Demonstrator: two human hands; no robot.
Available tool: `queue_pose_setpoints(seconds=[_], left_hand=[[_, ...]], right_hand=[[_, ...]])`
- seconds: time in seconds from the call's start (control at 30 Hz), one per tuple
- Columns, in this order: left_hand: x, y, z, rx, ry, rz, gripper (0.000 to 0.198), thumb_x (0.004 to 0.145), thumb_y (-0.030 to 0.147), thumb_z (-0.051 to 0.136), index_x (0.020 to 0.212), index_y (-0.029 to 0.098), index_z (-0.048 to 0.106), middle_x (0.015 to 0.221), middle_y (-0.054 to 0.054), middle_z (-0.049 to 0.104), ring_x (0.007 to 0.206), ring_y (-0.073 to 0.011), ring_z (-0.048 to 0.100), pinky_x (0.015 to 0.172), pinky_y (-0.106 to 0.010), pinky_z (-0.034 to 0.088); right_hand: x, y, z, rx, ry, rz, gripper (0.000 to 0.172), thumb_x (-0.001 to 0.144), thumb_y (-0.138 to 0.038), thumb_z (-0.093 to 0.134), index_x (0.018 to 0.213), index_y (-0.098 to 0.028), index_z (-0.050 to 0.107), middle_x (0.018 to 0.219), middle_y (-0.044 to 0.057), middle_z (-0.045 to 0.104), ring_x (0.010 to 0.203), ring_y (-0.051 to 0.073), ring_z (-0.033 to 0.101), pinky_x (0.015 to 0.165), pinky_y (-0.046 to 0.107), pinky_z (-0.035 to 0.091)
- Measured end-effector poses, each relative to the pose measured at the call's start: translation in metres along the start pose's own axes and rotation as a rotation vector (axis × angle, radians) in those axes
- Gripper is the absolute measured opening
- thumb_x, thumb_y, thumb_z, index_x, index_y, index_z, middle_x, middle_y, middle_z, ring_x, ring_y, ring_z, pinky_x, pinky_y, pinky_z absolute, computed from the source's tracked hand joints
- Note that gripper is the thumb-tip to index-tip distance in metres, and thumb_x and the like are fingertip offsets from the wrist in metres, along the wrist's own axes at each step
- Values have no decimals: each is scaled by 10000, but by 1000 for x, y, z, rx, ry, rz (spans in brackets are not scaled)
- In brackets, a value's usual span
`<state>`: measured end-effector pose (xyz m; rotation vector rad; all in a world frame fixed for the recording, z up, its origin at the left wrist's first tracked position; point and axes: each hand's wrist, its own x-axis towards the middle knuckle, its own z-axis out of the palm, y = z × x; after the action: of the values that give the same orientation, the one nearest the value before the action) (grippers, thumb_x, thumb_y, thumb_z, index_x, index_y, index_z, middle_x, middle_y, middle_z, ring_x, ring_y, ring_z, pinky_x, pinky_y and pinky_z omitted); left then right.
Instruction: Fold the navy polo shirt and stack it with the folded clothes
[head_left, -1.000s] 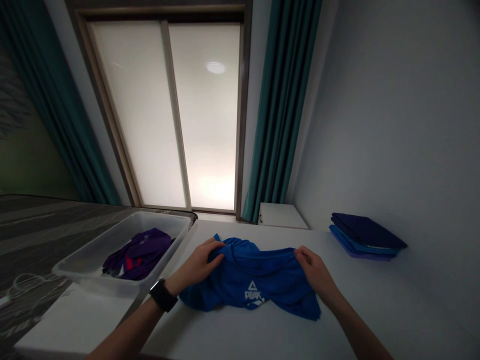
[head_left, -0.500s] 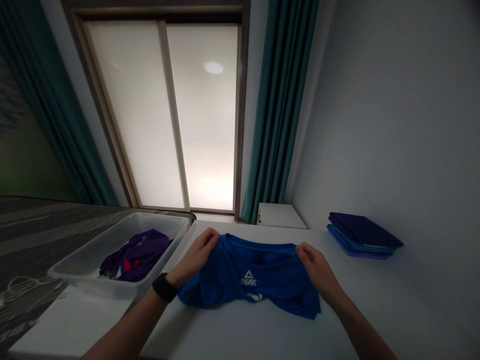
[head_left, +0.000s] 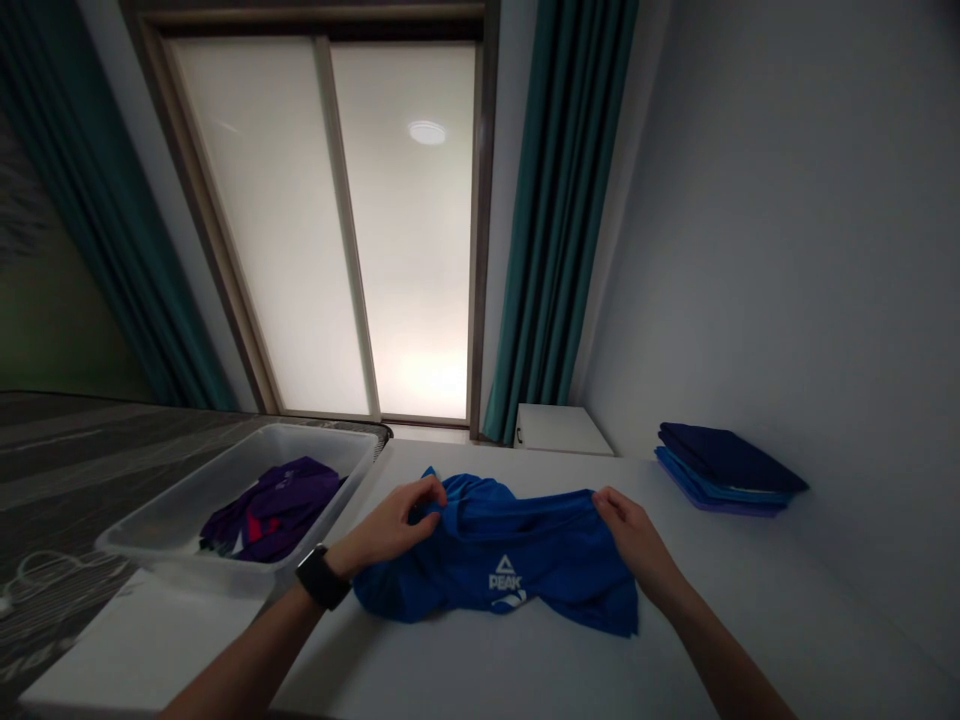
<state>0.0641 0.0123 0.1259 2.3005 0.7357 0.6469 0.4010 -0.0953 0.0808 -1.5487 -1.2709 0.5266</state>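
Observation:
A bright blue T-shirt [head_left: 517, 560] with a white logo lies rumpled on the white table [head_left: 525, 670] in front of me. My left hand [head_left: 390, 522], a dark watch on its wrist, pinches the shirt's left shoulder edge. My right hand [head_left: 630, 535] grips the shirt's right shoulder edge. Both hands are closed on the fabric, and the cloth sags in folds between them.
A clear plastic bin [head_left: 187, 530] at the left holds purple and red clothes [head_left: 274, 505]. A stack of folded dark blue garments [head_left: 724, 468] lies at the right by the wall. A small white cabinet [head_left: 559, 430], teal curtains and a window stand behind.
Half a second ago the shirt was stretched taut and raised between my hands. Now both hands have lowered and the fabric has slackened into folds on the table.

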Motion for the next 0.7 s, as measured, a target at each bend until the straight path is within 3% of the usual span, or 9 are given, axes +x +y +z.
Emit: queue_pose_setpoints(seconds=[0.13, 0.23, 0.37, 0.53, 0.7], left_hand=[[-1, -1, 0, 93, -29, 29, 179, 778, 203, 528, 956, 208, 516, 934, -19, 573, 844, -185, 537, 799, -310, 432], [-1, -1, 1, 148, -12, 60, 92, 841, 226, 487, 913, 208, 542, 933, -28, 563, 854, -190, 533, 813, -319, 422], [-1, 4, 1, 120, 40, 74, 164, 915, 312, 452, 853, 198, 552, 895, -32, 533, 805, -181, 511, 763, -304, 422], [2, 9, 2, -164, 162, 20, 198, 896, 380, 527, 843, 191, 547, 906, -32, 554, 838, -179, 526, 776, -297, 439], [6, 12, 3, -617, 258, -217, 253, 836, 425, 601, 801, 192, 506, 749, 19, 564, 687, -147, 541, 656, -265, 454]], right_hand=[[-1, 1, 1, 16, -16, 7, 453, 844, -657, 438, 681, -235, 425, 618, -56, 356, 603, 143, 342, 565, 266, 314], [-2, 0, 2, 19, -17, 4, 452, 852, -654, 437, 683, -234, 427, 620, -53, 363, 604, 144, 347, 568, 267, 319], [-4, -3, 2, 16, -4, -12, 461, 840, -665, 446, 672, -236, 428, 610, -51, 374, 598, 147, 355, 563, 269, 330], [-7, -9, 0, -3, -39, -45, 443, 853, -638, 438, 666, -238, 425, 623, -49, 397, 604, 148, 381, 573, 270, 350], [-9, -16, -5, -11, -182, -80, 372, 882, -591, 442, 777, -236, 482, 659, -52, 441, 601, 141, 412, 570, 264, 351]])
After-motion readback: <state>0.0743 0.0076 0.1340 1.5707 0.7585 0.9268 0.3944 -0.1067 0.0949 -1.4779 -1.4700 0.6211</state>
